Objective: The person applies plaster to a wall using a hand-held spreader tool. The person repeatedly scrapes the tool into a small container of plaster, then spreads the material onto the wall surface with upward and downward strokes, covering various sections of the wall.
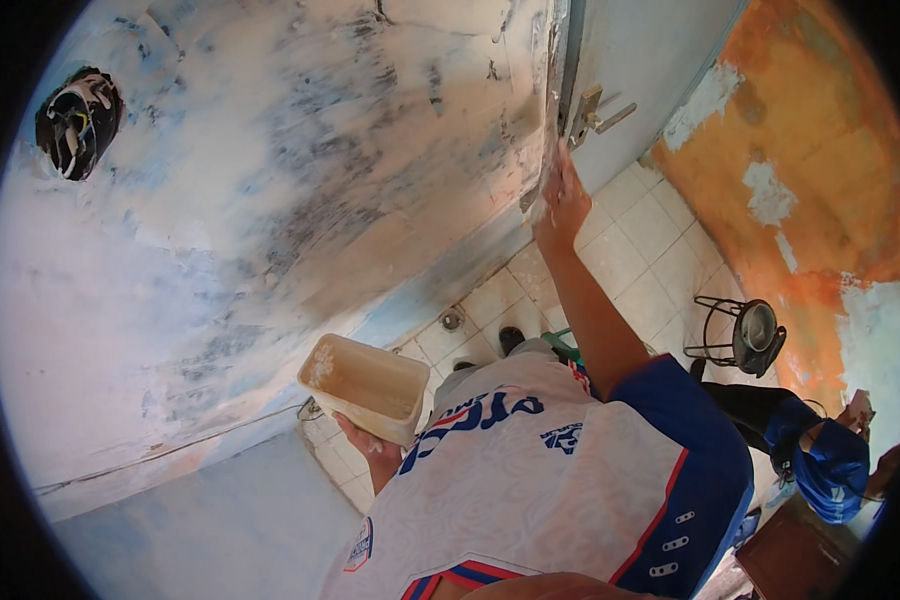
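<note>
My left hand (360,435) holds a cream plastic tub (360,385) from beneath, low in front of the wall; whitish residue coats the tub and my fingers. My right arm reaches up to the edge of the patchy plastered wall (250,190), where my right hand (563,200) is closed beside the door frame (560,90). What it holds, if anything, is too indistinct to name. Just above it are a brass latch plate and handle (590,115) on the pale grey door (630,40).
A wall opening with wires (78,125) is at upper left. Below are floor tiles (650,250) and a floor drain (452,318). To the right stand an orange patchy wall (810,120), a black metal stool (750,330) and another person in blue (830,470).
</note>
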`<state>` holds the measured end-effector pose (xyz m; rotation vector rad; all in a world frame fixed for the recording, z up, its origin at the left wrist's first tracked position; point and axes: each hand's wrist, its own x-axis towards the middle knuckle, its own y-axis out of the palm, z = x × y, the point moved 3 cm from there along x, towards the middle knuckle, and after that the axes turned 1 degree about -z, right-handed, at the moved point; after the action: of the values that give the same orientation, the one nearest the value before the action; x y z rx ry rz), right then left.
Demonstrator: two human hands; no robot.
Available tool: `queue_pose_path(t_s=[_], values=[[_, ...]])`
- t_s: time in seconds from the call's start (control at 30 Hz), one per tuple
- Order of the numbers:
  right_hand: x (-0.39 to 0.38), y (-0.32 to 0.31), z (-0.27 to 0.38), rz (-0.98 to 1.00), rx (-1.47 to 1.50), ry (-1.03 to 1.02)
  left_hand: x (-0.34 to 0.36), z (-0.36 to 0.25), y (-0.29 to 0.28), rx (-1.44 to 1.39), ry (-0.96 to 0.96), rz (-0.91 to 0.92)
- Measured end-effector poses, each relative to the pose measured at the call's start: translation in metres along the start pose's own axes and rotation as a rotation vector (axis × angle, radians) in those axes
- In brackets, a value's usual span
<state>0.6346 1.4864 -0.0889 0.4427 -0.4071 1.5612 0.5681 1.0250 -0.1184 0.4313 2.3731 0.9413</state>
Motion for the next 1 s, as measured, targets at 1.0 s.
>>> queue_pose_path(t_s=[1.0], values=[[-0.033, 0.027, -0.034, 0.110, -0.183, 0.310, -0.037, 0.002, -0.008, 0.105, 0.034, -0.110]])
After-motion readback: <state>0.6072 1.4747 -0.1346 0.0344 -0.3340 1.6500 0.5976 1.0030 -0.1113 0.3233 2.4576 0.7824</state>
